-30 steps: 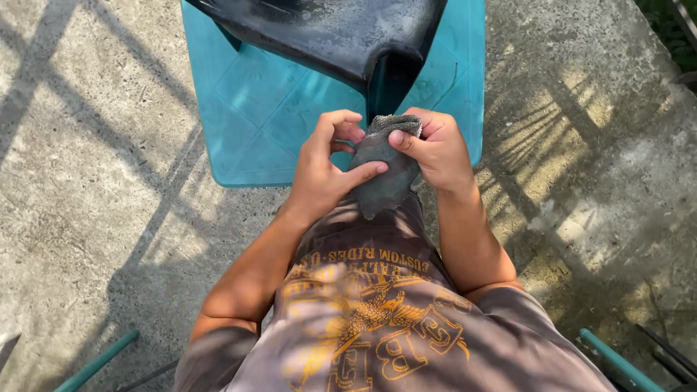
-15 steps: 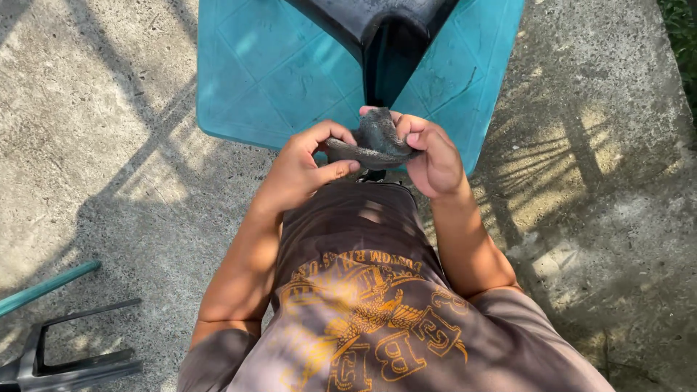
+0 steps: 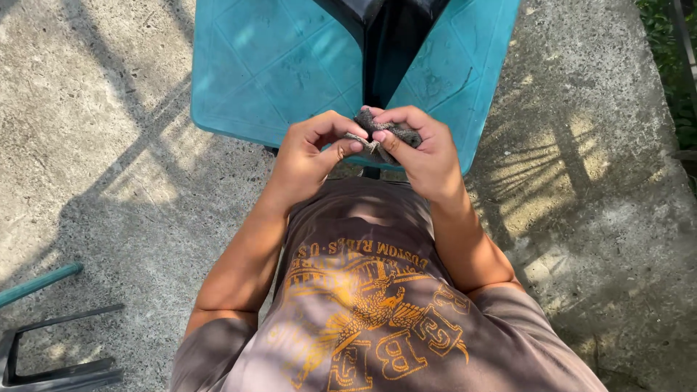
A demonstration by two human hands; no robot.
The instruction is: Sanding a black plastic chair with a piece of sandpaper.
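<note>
Between both hands' fingers (image 3: pixel 341 138) sits a bunched grey cloth (image 3: pixel 385 132).

There are 2 hands, a left hand (image 3: pixel 308 156) and a right hand (image 3: pixel 425 152), and between them 1 small grey cloth (image 3: pixel 385 134). In front stands 1 teal plastic table (image 3: pixel 268 65) bearing 1 dark object (image 3: pixel 392 29). At the lower left lie 1 teal bar (image 3: pixel 36 283) and 1 dark frame (image 3: pixel 51 363) on the concrete.

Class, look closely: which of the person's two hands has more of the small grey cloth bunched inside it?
The right hand: the grey cloth sits bunched in it, while the left hand only pinches its frayed edge.
</note>
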